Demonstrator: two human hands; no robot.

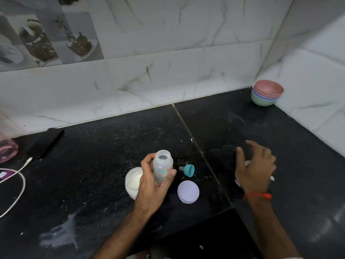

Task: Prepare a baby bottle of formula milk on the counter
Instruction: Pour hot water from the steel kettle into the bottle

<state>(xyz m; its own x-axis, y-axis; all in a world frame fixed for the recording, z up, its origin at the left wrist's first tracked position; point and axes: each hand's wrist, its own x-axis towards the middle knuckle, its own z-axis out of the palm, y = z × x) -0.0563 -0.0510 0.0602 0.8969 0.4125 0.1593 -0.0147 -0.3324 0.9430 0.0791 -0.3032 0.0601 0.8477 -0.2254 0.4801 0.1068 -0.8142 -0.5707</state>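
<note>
Left hand (155, 181) wraps uncapped baby bottle (162, 168), frame centre, upright, mouth open. Formula tub (132, 182) just behind wrist, partly hidden by hand. Teal nipple cap (188, 170) lying on side right of bottle; lilac lid (188, 191) flat below it. Right hand (256, 168) fingers loosely spread over black counter (104, 146); something white under palm, cannot tell what. Stacked bowls (267, 92) upper-right corner. Phone (45, 143), white cable (17, 186), pink container (7, 150) far left.

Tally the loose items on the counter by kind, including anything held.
Baby bottle, held in left hand: 1
Teat with teal ring: 1
Powder tub: 1
Lilac lid: 1
Stacked bowls: 4
Phone: 1
Total: 9
</note>
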